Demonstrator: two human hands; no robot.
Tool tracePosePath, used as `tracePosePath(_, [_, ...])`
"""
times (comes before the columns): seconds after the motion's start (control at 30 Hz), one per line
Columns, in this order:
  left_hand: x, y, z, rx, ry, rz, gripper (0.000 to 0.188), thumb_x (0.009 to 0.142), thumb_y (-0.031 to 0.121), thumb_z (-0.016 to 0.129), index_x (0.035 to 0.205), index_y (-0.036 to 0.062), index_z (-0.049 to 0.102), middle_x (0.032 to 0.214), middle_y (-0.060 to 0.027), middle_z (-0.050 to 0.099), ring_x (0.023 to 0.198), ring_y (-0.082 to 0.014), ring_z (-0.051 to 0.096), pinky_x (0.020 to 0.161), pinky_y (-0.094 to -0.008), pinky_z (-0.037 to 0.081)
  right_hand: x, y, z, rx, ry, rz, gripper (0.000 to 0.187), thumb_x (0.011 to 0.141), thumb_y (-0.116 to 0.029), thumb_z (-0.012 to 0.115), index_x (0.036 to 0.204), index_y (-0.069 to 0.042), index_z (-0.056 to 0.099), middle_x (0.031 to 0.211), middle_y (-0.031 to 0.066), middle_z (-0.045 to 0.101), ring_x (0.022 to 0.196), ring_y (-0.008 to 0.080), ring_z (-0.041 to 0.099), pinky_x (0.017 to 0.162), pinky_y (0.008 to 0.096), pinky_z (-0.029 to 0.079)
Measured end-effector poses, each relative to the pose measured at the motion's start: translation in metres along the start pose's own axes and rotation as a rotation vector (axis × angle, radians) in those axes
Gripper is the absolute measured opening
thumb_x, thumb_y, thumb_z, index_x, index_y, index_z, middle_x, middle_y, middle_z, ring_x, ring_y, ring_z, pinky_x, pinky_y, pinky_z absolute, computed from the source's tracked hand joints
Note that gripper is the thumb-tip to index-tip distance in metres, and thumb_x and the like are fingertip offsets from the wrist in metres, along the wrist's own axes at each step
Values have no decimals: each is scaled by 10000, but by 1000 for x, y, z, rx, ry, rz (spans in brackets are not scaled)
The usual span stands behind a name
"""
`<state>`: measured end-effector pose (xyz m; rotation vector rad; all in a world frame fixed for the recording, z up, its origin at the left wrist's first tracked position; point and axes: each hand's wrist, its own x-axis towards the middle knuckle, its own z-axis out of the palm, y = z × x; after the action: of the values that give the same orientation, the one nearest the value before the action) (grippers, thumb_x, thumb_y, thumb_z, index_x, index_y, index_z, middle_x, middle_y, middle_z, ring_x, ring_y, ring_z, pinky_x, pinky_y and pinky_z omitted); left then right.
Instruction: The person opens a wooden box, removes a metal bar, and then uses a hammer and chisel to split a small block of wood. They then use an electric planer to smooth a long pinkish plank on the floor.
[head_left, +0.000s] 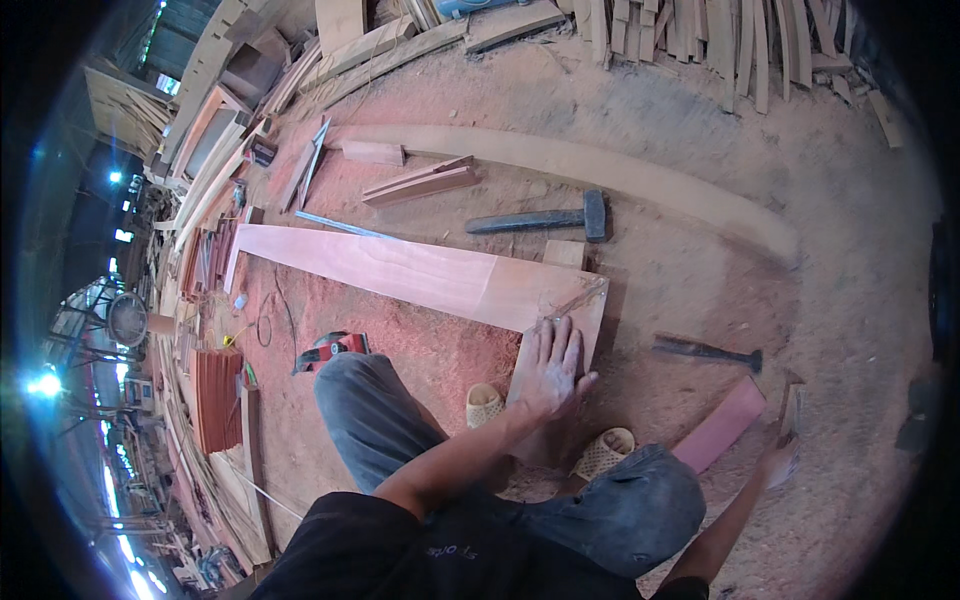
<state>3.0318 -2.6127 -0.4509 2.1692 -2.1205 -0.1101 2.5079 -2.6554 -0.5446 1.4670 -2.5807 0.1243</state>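
Note:
My left hand (550, 372) lies with fingers spread on a short pinkish board (588, 335), just below where it meets a long pale board (380, 262) at a corner. The long board stretches away to the left over the floor. At the far right my right hand (777, 465), blurred by motion, is closed around a slim tool (791, 408) that points upward; its exact kind is unclear. A dark chisel-like tool (708, 351) and a pink wood piece (720, 424) lie between my hands.
A sledgehammer (540, 218) lies beyond the long board, near grooved wood pieces (420, 182). A red power tool (330, 350) sits by my left knee. Stacked reddish slats (215, 400) stand at the left. Timber strips (740, 45) line the back.

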Motion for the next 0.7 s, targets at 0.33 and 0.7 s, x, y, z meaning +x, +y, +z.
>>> tracePosePath(0.33, [-29,-71,-221,-411,-494,-172,442,922,187,783,1325,34,683,1319,-228,693,1240,-397,657,1064,-442,535,-77,-199,-72,690,-129,-607,361,951,-281,745,1202,-22,719,1243,207,709,1165,394,664,1019,479,528])
tracePosePath(0.7, [-260,-200,-189,-837,165,-1436,520,1058,505,567,1139,26,751,1000,-139,770,920,-241,721,855,-373,571,37,-306,-27,828,-810,-738,404,1068,-205,606,1380,50,631,1296,224,695,1151,337,687,1000,402,539])
